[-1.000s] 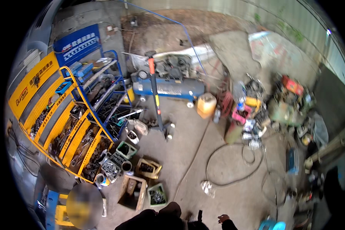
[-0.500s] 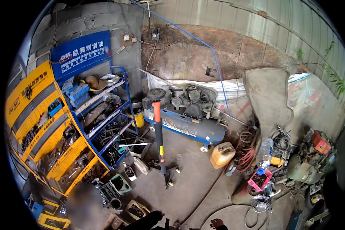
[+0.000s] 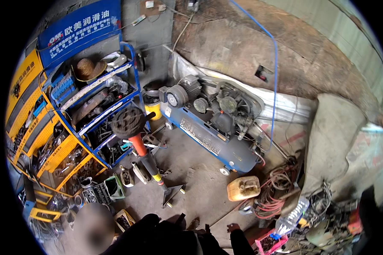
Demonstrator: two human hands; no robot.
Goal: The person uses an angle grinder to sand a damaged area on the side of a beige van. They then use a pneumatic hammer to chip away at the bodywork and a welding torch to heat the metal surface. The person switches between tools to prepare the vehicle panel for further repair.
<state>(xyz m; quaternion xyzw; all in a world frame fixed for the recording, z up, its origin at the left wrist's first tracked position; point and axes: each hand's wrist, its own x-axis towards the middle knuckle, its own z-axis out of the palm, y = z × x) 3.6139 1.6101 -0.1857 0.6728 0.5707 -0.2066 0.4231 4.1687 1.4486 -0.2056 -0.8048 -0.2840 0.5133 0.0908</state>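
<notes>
My right hand (image 3: 233, 228) is low in the centre-right, fingers loosely apart, nothing visible in it, near a pink crate (image 3: 268, 244) of dark parts. My left hand cannot be made out among dark sleeves at the bottom. In front of me stands a tall jack (image 3: 142, 155) with a black round head, orange-and-black column and wheeled base. Behind it lies a blue air compressor (image 3: 200, 140) with motor and pump on top. A yellowish jerrycan (image 3: 244, 191) and red coiled hoses (image 3: 276, 187) lie to its right.
Yellow (image 3: 25, 127) and blue (image 3: 127, 63) racks full of tools line the left, with small bins (image 3: 115, 185) before them. A grey sheet (image 3: 327, 140) leans at right, above jumbled machinery (image 3: 332, 225) and a plastic bottle (image 3: 293, 214). A blurred patch hides the lower left.
My view has moved forward and tilted, so the compressor and jack appear larger and the jack's top is seen from above. My right hand stays low at the bottom edge.
</notes>
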